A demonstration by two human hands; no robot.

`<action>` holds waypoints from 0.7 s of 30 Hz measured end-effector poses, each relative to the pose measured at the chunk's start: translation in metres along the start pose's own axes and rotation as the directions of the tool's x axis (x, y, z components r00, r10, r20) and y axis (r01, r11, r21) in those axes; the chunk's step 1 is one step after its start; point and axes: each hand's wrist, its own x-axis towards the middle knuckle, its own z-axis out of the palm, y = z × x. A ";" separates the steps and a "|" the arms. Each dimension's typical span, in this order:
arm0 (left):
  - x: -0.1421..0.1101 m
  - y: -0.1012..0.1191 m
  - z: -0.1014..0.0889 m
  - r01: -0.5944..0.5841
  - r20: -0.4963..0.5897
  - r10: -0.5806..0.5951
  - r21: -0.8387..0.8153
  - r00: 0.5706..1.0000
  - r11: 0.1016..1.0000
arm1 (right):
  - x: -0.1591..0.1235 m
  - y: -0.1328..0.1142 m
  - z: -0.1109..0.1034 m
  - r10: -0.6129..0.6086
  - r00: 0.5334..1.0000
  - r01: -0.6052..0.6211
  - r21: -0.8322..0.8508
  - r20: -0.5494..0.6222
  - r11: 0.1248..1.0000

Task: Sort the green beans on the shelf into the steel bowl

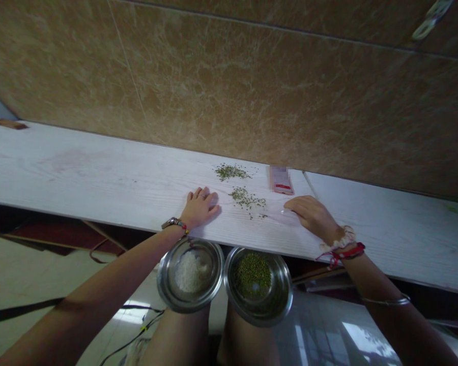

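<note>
My left hand (199,207) lies on the white wooden board (137,178) with its fingers spread, holding nothing. To its right are two loose patches of green mung beans, a far patch (231,172) and a nearer, more scattered patch (246,197). My right hand (312,216) is bent low over the board, thumb and fingertips pinched together. A tiny pale glint shows at those fingertips, too small to name. Two steel bowls rest on my lap: the left bowl (161,279) contains white rice (191,272), the right bowl (289,292) mung beans (253,272).
A phone (281,180) lies on the board beyond my right hand. Behind the board rises a brown marbled wall (213,86). A small wooden piece (9,124) sits at the far left end. Below, a black cable (127,339) crosses the tiled floor.
</note>
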 end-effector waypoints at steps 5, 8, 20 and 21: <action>0.000 0.001 -0.001 -0.002 -0.005 0.002 -0.006 1.000 1.000 | -0.005 0.000 -0.007 0.001 1.000 -0.001 -0.011 0.002 1.000; 0.001 0.000 0.000 -0.005 -0.006 0.005 -0.004 1.000 1.000 | -0.004 -0.001 -0.009 -0.042 0.999 0.041 -0.035 -0.014 0.999; 0.000 0.000 -0.001 -0.023 -0.021 0.023 0.001 1.000 1.000 | -0.003 -0.013 -0.017 -0.073 0.997 0.074 -0.084 0.011 0.994; -0.001 0.000 -0.001 -0.024 -0.020 0.024 0.003 1.000 1.000 | -0.003 -0.014 -0.017 -0.076 0.997 0.077 -0.081 0.014 0.994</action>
